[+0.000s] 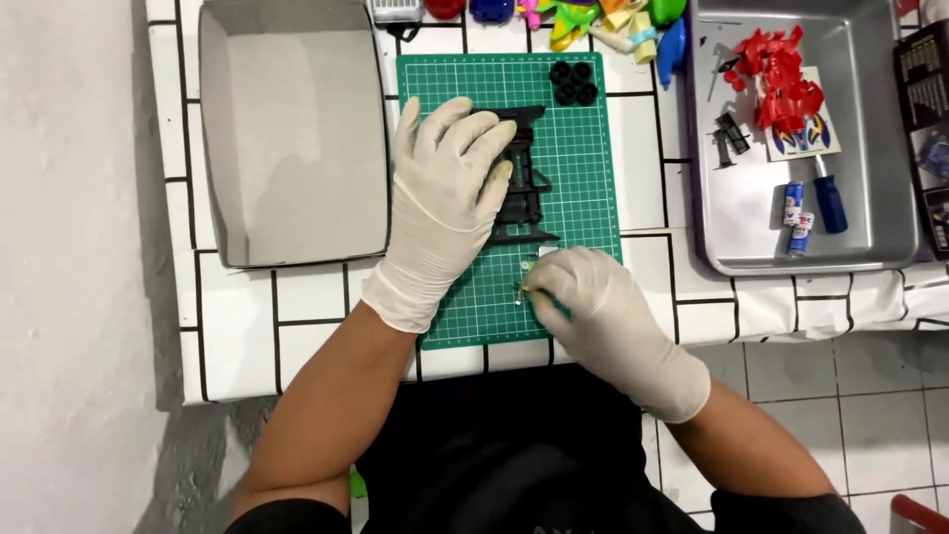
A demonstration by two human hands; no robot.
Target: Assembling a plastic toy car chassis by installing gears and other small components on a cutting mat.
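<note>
A black toy-car chassis (526, 188) lies on a green cutting mat (583, 158). My left hand (443, 198), in a white glove, presses flat on the chassis's left side and covers part of it. My right hand (583, 292), also gloved, rests on the mat just below the chassis, its fingertips pinched on a tiny metal part (520, 290). Several black wheels (573, 83) sit grouped at the mat's upper right.
A grey box lid (293, 129) lies left of the mat. A metal tray (870, 213) on the right holds red plastic parts (781, 79), small black parts, a sticker sheet, batteries and a blue-handled screwdriver (828, 203). Colourful toys (593, 15) line the far edge.
</note>
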